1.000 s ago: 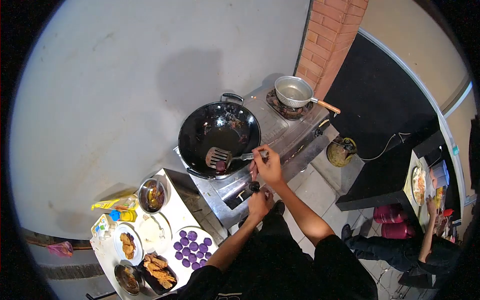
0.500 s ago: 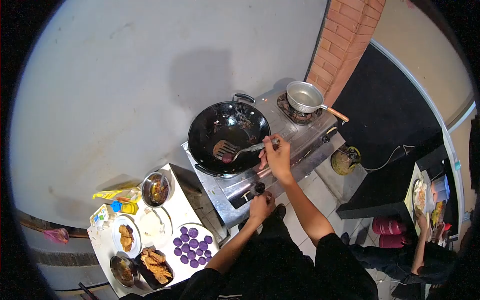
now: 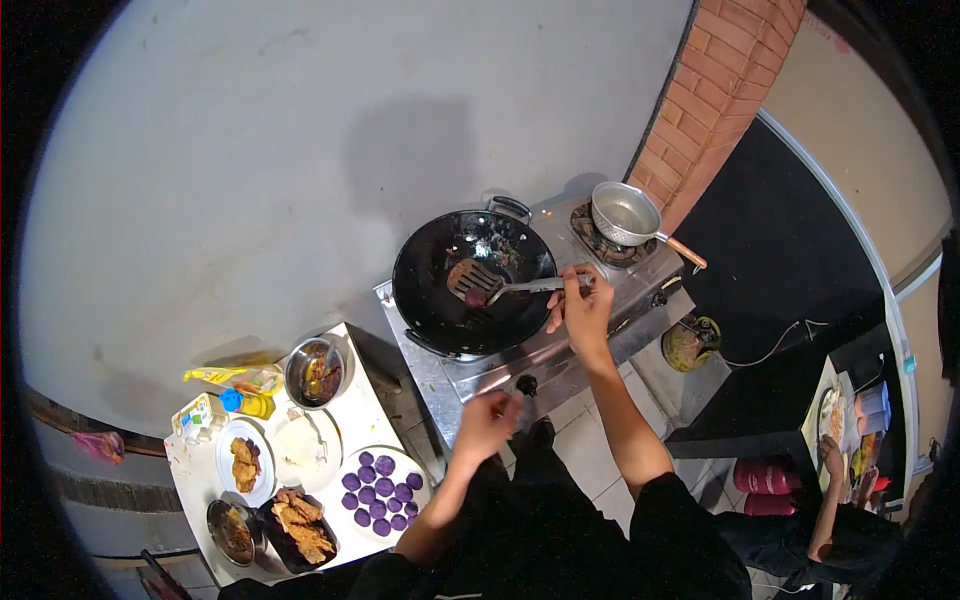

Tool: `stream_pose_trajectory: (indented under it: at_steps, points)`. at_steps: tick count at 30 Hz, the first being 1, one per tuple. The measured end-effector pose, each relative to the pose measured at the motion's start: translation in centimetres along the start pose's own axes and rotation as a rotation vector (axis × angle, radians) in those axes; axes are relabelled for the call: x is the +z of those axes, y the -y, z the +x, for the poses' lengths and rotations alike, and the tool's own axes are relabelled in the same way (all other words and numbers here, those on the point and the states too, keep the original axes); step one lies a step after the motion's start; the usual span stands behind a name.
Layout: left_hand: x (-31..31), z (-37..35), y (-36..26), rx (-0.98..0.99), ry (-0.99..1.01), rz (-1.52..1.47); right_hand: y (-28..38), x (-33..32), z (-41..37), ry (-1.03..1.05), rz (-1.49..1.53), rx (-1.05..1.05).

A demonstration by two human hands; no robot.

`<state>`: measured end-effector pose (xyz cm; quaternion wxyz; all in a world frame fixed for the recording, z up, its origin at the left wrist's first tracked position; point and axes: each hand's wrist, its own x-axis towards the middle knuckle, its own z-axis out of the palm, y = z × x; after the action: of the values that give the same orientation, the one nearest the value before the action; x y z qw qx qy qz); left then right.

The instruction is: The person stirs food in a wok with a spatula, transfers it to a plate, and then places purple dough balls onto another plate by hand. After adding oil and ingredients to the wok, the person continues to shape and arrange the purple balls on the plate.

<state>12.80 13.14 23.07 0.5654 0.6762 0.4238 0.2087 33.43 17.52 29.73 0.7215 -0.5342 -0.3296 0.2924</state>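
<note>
My right hand (image 3: 588, 305) is closed round the handle of a slotted spatula (image 3: 520, 287). The spatula's blade lies inside a black wok (image 3: 440, 320), and a small purple ball (image 3: 477, 297) sits at the blade. Blurred by motion, my left hand (image 3: 486, 427) hovers in front of the stove (image 3: 470, 375), just left of its black knob (image 3: 527, 385). Its fingers are loosely bent and slightly apart, with nothing showing in them.
A saucepan (image 3: 625, 215) stands on the other burner. On the left table (image 3: 350, 350) are a plate of purple balls (image 3: 383, 490), a tray of fried pieces (image 3: 300, 528), a steel bowl (image 3: 313, 375) and an oil bottle (image 3: 248, 402). Another person's hand (image 3: 832, 457) reaches over a plate at right.
My left hand has come away from the stove knob and moved left. My right hand still holds the spatula in the wok. The view has shifted slightly.
</note>
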Motion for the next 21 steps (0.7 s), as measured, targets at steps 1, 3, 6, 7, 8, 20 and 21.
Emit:
stream_pose_trajectory:
  at_steps: [1,3,6,7,8,20,21]
  points:
    - [-1.0,0.2,0.2,0.015,-0.088,-0.059,0.0,0.0,-0.1,-0.001,-0.007,0.006]
    - [-2.8,0.7,0.8,0.046,-0.268,-0.181,0.1,-0.2,0.0,-0.004,-0.02,0.001]
    - [-5.0,1.7,1.2,0.044,-0.522,-0.082,0.2,0.0,0.3,-0.006,-0.007,-0.012]
    - [-5.5,2.1,1.4,0.022,-0.581,-0.042,0.1,0.1,0.5,-0.008,0.018,-0.004]
    - [-6.0,2.5,1.5,0.001,-0.64,-0.001,0.1,0.2,0.6,-0.011,0.044,0.003]
    - [-7.9,5.0,0.3,-0.073,-0.796,0.391,0.4,-0.6,0.9,-0.022,-0.025,-0.03]
    - [-7.9,5.0,0.1,-0.07,-0.793,0.385,0.3,-0.6,0.8,-0.026,-0.036,-0.031]
